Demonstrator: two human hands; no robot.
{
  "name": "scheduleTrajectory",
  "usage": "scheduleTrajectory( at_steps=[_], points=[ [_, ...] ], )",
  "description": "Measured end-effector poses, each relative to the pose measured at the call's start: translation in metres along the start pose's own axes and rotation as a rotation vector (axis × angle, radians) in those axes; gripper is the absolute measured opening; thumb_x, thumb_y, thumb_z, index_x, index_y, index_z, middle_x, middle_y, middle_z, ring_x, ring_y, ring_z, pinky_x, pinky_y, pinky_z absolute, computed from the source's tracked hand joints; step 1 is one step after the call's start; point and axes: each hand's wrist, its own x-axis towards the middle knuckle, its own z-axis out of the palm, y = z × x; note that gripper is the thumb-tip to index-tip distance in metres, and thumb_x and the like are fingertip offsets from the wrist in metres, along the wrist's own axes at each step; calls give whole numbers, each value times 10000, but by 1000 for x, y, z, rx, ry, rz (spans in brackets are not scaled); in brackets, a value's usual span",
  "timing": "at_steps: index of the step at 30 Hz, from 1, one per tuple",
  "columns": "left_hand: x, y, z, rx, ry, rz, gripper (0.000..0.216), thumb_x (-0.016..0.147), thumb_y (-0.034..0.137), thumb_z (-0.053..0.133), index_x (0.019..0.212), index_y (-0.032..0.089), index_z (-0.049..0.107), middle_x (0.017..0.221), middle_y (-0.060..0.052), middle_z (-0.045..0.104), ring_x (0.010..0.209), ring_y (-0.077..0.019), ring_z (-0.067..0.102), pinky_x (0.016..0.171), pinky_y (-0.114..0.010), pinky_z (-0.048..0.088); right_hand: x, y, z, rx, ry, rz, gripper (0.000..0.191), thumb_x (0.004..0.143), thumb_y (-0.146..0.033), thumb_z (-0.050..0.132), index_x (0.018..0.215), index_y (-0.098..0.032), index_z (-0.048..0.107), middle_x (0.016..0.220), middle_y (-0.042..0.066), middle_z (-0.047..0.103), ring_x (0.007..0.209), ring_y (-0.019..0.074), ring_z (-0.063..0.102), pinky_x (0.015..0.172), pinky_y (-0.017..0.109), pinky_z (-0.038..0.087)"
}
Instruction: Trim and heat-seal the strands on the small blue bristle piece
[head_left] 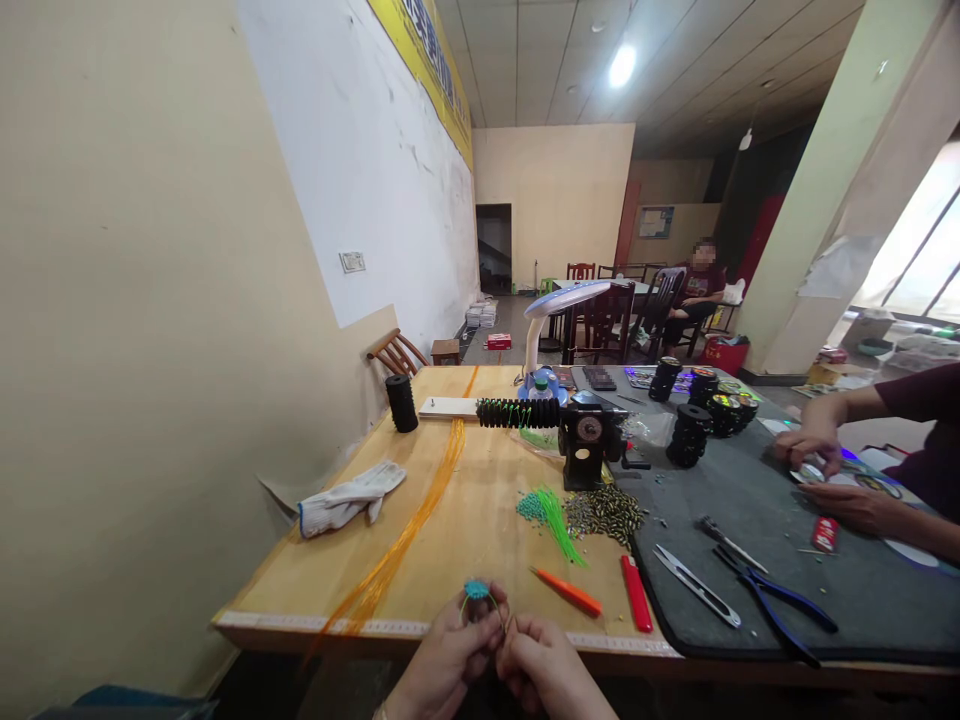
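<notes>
Pinching the looped green thread (pixel 493 604), your left hand (pixel 456 640) has teal beads (pixel 476 590) up top, above the counter's (pixel 480 505) edge; your right hand (pixel 536 655) clamps the thread's lower end. Slacken either pinch and beads could slide off, scattering!

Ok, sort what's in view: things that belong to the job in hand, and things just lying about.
Likely in the job: held turquoise piece; thin green line beside it; turquoise beads; green strands.

Seemingly just lying about: white glove; blue-handled pliers; orange-handled tool.
</notes>
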Motion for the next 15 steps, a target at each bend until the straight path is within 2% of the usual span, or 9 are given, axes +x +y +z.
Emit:
scheduleTrajectory(
  at_steps=[15],
  points=[
    [0,0,0,-9,2,-5,275,689,260,783,909,162,651,704,17,547,595,-83,463,565,-202,386,-1,1,1,18,-8,0,133,495,-299,435,540,-185,487,430,-49,469,332,39,300,301,172,142]
  ],
)
